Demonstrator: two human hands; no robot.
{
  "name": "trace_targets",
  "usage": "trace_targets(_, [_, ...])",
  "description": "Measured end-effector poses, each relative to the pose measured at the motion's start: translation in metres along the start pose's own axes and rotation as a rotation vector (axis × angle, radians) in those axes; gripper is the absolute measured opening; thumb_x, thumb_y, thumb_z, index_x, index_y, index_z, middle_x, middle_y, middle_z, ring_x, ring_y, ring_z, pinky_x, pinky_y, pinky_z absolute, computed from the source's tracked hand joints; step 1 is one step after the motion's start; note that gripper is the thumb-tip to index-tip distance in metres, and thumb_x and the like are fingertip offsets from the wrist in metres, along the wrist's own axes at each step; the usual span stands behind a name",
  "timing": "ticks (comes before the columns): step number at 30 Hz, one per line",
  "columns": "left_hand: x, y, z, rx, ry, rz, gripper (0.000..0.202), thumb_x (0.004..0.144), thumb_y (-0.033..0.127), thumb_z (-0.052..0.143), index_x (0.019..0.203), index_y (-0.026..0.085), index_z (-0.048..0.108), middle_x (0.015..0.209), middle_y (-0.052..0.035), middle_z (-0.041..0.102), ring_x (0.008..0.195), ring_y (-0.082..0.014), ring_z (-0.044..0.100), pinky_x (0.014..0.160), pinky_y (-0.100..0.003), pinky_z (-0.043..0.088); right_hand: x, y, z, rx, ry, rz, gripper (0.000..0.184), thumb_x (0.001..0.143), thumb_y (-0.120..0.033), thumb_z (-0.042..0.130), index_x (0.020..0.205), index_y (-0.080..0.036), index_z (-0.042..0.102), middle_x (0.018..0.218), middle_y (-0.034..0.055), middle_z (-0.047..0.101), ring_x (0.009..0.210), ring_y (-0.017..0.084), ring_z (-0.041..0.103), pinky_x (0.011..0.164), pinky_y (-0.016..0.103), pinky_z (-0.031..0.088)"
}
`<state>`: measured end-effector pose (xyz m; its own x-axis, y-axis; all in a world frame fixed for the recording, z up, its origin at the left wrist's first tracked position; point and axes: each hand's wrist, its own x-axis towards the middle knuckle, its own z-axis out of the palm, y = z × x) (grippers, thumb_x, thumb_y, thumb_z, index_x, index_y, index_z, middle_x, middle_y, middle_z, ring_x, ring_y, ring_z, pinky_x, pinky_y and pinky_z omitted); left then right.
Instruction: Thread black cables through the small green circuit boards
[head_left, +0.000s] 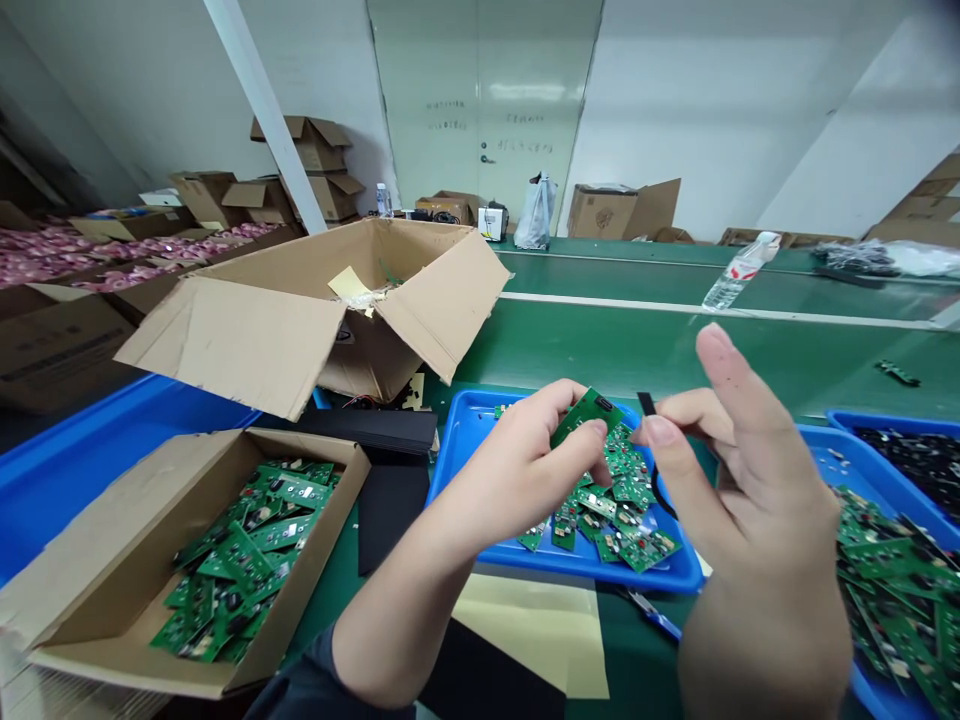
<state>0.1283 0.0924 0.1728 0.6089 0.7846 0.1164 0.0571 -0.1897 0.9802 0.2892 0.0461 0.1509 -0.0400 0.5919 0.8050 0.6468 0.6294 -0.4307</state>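
Observation:
My left hand [525,455] is closed on a small green circuit board [586,413], held above a blue tray [465,440] that carries several more green boards [619,515]. My right hand [739,490] hovers just to the right of it, thumb and a finger pinching a small black strip [646,404], with the index finger raised. The strip's tip is close to the held board's right edge.
A low cardboard box of green boards [240,560] stands at the left, a large open carton [330,300] behind it. Another blue tray of boards [892,590] sits at the right. Black sheets [382,450], a yellowish sheet [532,630], a water bottle [739,272] lie about.

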Motion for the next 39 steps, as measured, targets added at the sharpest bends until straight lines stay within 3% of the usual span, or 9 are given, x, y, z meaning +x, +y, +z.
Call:
trace_targets(3, [0.001, -0.002, 0.0, 0.001, -0.014, -0.009, 0.015, 0.091, 0.025, 0.046, 0.078, 0.019, 0.044, 0.066, 0.0036, 0.059, 0.047, -0.006, 0.052, 0.044, -0.018, 0.041, 0.001, 0.002, 0.0, -0.058, -0.113, -0.06, 0.072, 0.091, -0.009, 0.051, 0.152, -0.037, 0.026, 0.092, 0.0015, 0.069, 0.067, 0.016, 0.06, 0.065, 0.029, 0.054])
trace_targets(7, [0.002, -0.004, 0.001, -0.005, -0.024, -0.019, 0.012, 0.091, 0.025, 0.045, 0.081, 0.019, 0.046, 0.067, 0.0038, 0.056, 0.048, -0.0071, 0.057, 0.045, -0.018, 0.042, 0.003, 0.003, 0.002, -0.122, -0.165, -0.128, 0.07, 0.092, -0.01, 0.049, 0.153, -0.033, 0.024, 0.099, 0.0038, 0.072, 0.069, 0.017, 0.063, 0.067, 0.031, 0.055])
trace_targets(27, [0.005, -0.004, 0.007, 0.1, 0.055, 0.056, 0.029, 0.096, 0.026, 0.036, 0.069, 0.02, 0.04, 0.058, 0.0062, 0.05, 0.044, -0.0066, 0.051, 0.046, -0.019, 0.039, 0.003, 0.005, 0.005, -0.165, -0.148, -0.055, 0.063, 0.092, -0.014, 0.049, 0.151, -0.029, 0.03, 0.078, 0.0, 0.066, 0.061, 0.015, 0.059, 0.064, 0.03, 0.053])
trace_targets(32, [0.006, -0.006, 0.011, 0.07, 0.074, 0.083, 0.031, 0.097, 0.029, 0.036, 0.068, 0.02, 0.041, 0.056, 0.0069, 0.051, 0.04, -0.0051, 0.051, 0.045, -0.018, 0.039, 0.003, 0.005, 0.003, -0.14, -0.063, 0.035, 0.063, 0.09, -0.014, 0.053, 0.149, -0.028, 0.035, 0.077, 0.0002, 0.064, 0.065, 0.016, 0.059, 0.064, 0.03, 0.055])
trace_targets(39, [0.005, -0.007, 0.008, 0.114, 0.145, 0.114, 0.032, 0.097, 0.031, 0.036, 0.068, 0.02, 0.04, 0.058, 0.0065, 0.05, 0.041, -0.0046, 0.049, 0.043, -0.017, 0.038, 0.006, 0.014, -0.002, -0.124, 0.244, 0.145, 0.054, 0.086, -0.019, 0.062, 0.138, -0.031, 0.053, 0.092, 0.0052, 0.064, 0.079, 0.021, 0.062, 0.072, 0.04, 0.055])
